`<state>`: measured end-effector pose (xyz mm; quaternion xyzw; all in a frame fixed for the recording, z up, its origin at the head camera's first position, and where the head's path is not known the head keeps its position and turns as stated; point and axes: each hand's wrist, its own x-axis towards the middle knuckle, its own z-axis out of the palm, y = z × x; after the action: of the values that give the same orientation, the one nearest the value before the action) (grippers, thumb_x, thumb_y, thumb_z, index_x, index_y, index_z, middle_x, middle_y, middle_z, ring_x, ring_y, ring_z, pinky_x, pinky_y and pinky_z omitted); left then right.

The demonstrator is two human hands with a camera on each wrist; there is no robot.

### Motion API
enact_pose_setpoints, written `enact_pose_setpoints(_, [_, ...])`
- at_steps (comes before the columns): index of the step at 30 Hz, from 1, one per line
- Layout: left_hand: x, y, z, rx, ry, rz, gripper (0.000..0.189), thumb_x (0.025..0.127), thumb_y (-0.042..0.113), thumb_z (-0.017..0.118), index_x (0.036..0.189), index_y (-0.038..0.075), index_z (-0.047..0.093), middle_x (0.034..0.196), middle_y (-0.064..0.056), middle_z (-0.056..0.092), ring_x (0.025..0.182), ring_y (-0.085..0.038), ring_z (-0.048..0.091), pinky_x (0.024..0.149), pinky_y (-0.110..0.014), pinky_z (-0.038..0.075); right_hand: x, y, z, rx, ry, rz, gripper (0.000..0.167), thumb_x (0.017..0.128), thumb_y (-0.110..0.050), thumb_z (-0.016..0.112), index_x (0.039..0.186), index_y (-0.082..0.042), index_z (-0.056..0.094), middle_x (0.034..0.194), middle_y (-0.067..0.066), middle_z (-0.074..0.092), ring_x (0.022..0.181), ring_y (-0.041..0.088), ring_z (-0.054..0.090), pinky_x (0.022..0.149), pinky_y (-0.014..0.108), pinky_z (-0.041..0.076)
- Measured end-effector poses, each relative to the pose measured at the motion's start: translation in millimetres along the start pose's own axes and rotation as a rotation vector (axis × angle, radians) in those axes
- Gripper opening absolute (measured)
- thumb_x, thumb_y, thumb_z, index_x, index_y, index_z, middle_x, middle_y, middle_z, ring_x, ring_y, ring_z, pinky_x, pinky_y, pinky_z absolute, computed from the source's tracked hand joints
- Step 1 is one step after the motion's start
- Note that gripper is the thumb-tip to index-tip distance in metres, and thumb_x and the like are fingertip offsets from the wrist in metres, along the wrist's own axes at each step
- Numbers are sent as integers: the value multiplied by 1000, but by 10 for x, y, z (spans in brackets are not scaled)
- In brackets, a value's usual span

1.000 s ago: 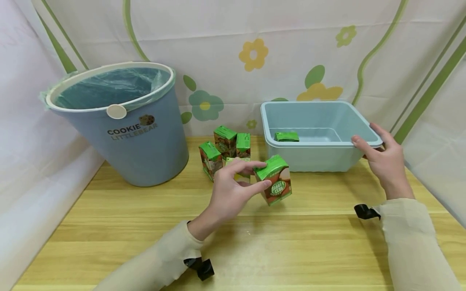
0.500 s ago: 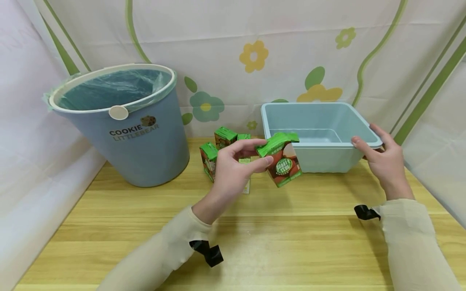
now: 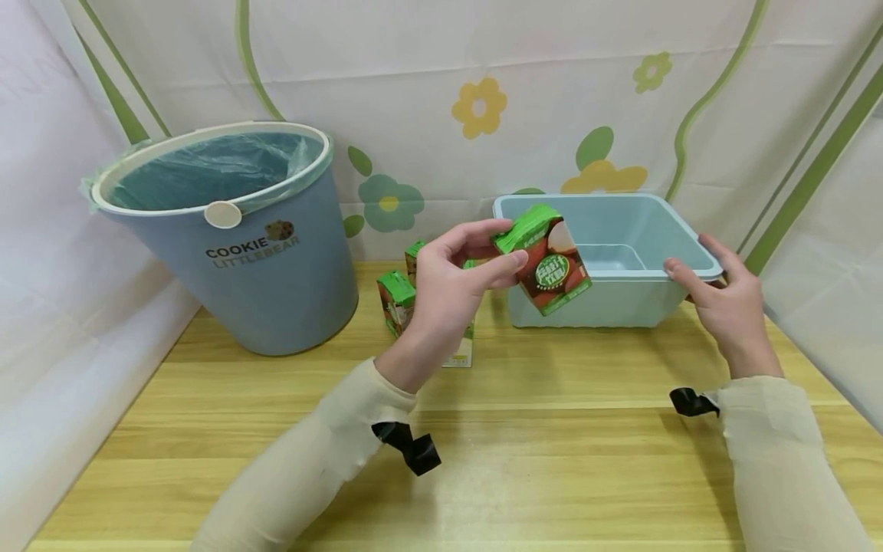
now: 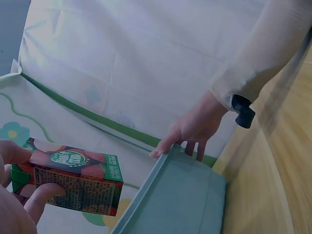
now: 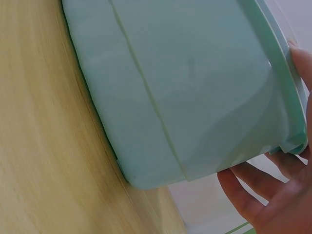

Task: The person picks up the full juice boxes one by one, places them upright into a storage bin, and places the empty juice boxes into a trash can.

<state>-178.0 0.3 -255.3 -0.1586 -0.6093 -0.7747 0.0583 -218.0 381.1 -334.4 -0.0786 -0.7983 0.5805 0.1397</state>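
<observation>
My left hand pinches a small drink carton by its green top end, between thumb and fingers. Red-brown with a green round label, the carton is tilted in the air before the near left part of a light blue plastic basin. In the left wrist view the same carton lies sideways in the fingers, with small print on one side. My right hand grips the basin's right rim, its thumb on top; the right wrist view shows fingers against the basin's outer wall. The held carton hides part of the inside.
Behind my left hand several more cartons stand together, partly covered by it. A blue bin with a plastic liner stands at the left of the wooden table. A flowered white cloth hangs behind.
My left hand has lifted the carton up and to the right, towards the basin's near rim, and tilted it. A green-topped carton seen inside the basin earlier is now hidden. The right hand stays put.
</observation>
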Motion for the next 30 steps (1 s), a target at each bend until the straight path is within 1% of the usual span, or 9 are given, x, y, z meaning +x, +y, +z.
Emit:
enact_pose_setpoints(6, [107,16,60,-27,28,4,33,89,7,85,121,13,79,102,-4,71,95,-15,70,81,-38,67,-7,2,-4,32,0,-5,83,97,-30,79,167,-29,35,141,-11,49,108,0,55,77,5,55])
enact_pose_setpoints(12, [233,7,127,-84,44,12,33,89,4,84,121,11,78,101,-6,71,90,-15,71,80,-40,68,-26,-14,9,77,-9,-8,83,97,-27,79,168,-27,34,152,-6,46,109,-2,54,78,4,54])
enact_pose_setpoints(17, [361,-13,206,-78,66,13,32,90,5,84,121,12,79,100,-5,70,89,-15,71,83,-42,68,-40,-33,13,68,-12,-9,84,98,-27,78,168,-26,33,156,-4,44,110,-2,53,78,4,54])
enact_pose_setpoints(20, [438,-37,256,-65,83,11,31,90,6,84,120,14,79,100,-5,70,90,-15,71,82,-40,68,-35,-34,16,51,-12,-4,83,98,-28,78,168,-28,33,157,-3,43,110,-2,53,78,4,54])
enact_pose_setpoints(25, [550,-84,379,-77,103,-12,31,88,3,85,117,14,81,98,-5,68,88,-13,70,80,-36,68,-22,-18,18,26,-10,1,82,98,-31,78,168,-30,34,158,-2,43,112,-1,53,78,4,54])
enact_pose_setpoints(26, [569,-97,408,-81,100,-16,31,88,3,85,117,13,81,98,-4,68,87,-12,70,80,-36,68,-18,-11,16,21,-10,0,82,98,-32,78,168,-31,34,159,0,42,112,-1,52,78,4,54])
enact_pose_setpoints(30, [643,-158,518,-79,79,-22,31,89,4,84,119,13,80,102,-3,71,89,-10,72,80,-33,67,-10,6,6,8,-2,-1,81,98,-32,78,167,-33,34,161,1,41,115,1,51,79,4,54])
